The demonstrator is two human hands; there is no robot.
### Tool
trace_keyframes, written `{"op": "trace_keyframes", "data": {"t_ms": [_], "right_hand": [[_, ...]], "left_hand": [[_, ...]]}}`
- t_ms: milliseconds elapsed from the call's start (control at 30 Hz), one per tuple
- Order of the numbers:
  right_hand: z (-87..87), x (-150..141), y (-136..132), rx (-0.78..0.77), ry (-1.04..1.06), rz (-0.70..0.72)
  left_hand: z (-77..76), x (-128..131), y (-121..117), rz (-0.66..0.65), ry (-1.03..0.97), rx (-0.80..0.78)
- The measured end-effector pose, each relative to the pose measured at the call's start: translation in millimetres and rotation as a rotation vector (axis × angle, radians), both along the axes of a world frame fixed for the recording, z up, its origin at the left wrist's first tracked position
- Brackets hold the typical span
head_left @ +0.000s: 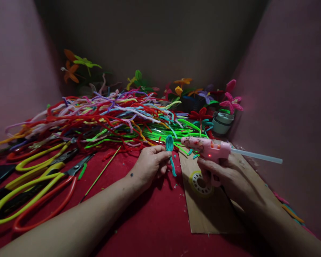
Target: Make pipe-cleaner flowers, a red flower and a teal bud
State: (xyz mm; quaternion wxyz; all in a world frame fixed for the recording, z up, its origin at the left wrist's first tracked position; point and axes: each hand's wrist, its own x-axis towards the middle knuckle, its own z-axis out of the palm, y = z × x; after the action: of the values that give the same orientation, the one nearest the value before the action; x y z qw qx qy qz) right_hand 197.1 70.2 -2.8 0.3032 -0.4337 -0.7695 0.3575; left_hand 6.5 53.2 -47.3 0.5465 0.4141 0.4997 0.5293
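Two bare hands work over a red-covered bench (149,221). The left hand (149,164) pinches a teal pipe-cleaner loop (169,144) between thumb and fingertips, holding it upright just above the cloth, its twisted tail hanging down beside the thumb. The right hand (224,175) is wrapped around the grip of a pink hot glue gun (208,148), whose nozzle points left toward the teal loop and stops just short of it; a red indicator light glows on the gun's body and a clear glue stick (256,156) juts from its back. Beneath the right hand lies a brown board (211,210) with a roll of tape (200,184) on it. A tangled heap of multicoloured pipe cleaners (109,117) fills the bench behind the hands, with finished pipe-cleaner flowers (230,101) ranged along the back wall. Red- and yellow-handled scissors (42,185) lie well apart to the left.
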Motion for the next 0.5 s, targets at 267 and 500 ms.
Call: {"op": "trace_keyframes", "data": {"t_ms": [267, 500], "right_hand": [[3.6, -4.2, -4.8, -0.021, -0.01, -0.01], [7.2, -7.1, -7.0, -0.003, -0.03, -0.014]], "left_hand": [[2.2, 1.8, -1.0, 0.002, -0.02, 0.005], [5.8, 2.5, -2.1, 0.028, -0.019, -0.003]]}}
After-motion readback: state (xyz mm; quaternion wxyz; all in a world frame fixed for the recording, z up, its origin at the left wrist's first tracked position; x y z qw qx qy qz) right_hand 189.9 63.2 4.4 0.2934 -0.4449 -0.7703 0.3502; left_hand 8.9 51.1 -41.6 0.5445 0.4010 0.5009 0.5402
